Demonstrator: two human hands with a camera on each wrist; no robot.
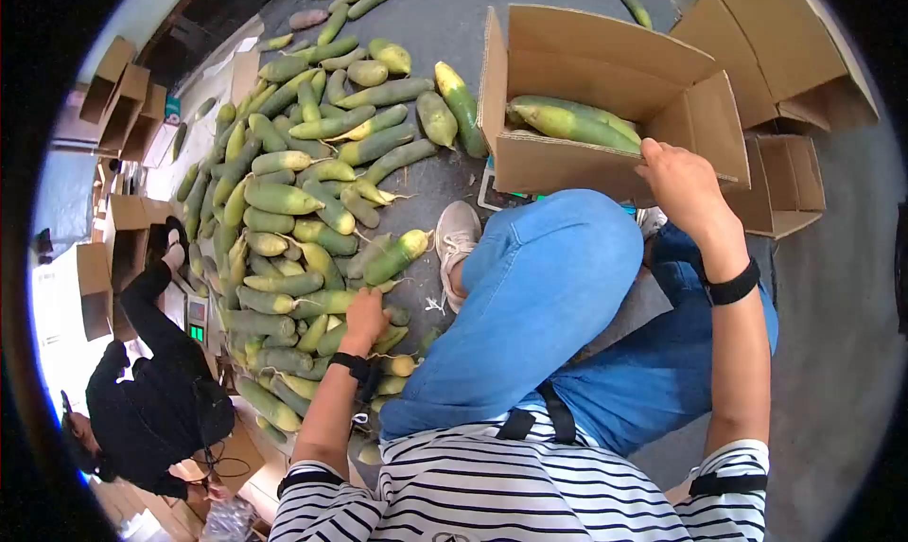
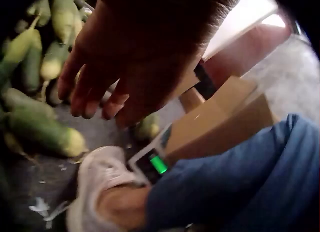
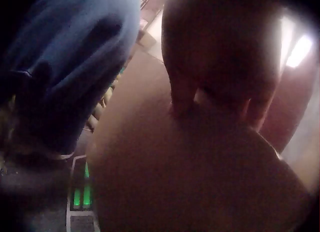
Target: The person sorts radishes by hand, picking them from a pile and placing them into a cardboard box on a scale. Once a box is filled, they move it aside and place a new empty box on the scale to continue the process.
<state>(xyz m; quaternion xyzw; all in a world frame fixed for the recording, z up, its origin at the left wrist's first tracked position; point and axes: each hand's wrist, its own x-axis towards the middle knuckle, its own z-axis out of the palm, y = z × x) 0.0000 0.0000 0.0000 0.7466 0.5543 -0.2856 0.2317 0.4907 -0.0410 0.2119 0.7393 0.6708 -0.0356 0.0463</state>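
Note:
The left hand [image 1: 364, 320] is over the near right part of a pile of green radishes [image 1: 284, 199]; in the left wrist view this hand [image 2: 135, 56] has loosely bent fingers, nothing visible in them. A large green radish [image 1: 397, 256] lies just beyond it. At the near rim of an open cardboard box [image 1: 567, 168], the right hand [image 1: 686, 187] grips the edge. The right wrist view shows this hand [image 3: 222, 51] against the box wall [image 3: 165, 157], its fingertips partly hidden. Inside the box lie green radishes [image 1: 582, 126].
Under the box is a scale [image 3: 82, 197] with a green display. More open boxes [image 1: 771, 41] stand at the right. The wearer's blue-jeaned knee [image 1: 567, 249] is between the pile and the box. Another person in black [image 1: 156, 414] is at the far left, near a second scale [image 1: 197, 320].

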